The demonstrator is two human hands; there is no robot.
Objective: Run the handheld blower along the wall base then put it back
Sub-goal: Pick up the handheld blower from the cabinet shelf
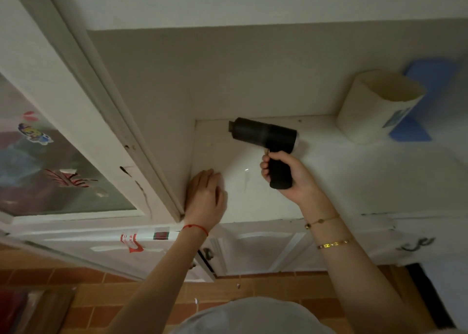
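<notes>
A black pistol-shaped handheld blower (263,134) hangs just above the white counter (342,181), its nozzle aimed left at the corner where the back wall (253,75) meets the counter. My right hand (291,174) grips the blower's handle from below. My left hand (206,196) rests flat, fingers straight, on the counter against the side panel at the left.
A cream cylindrical container (377,105) stands at the back right with a blue object (425,98) behind it. A glass cabinet door (50,156) with stickers stands to the left. White cabinet doors (253,247) and an orange tiled floor (228,298) lie below.
</notes>
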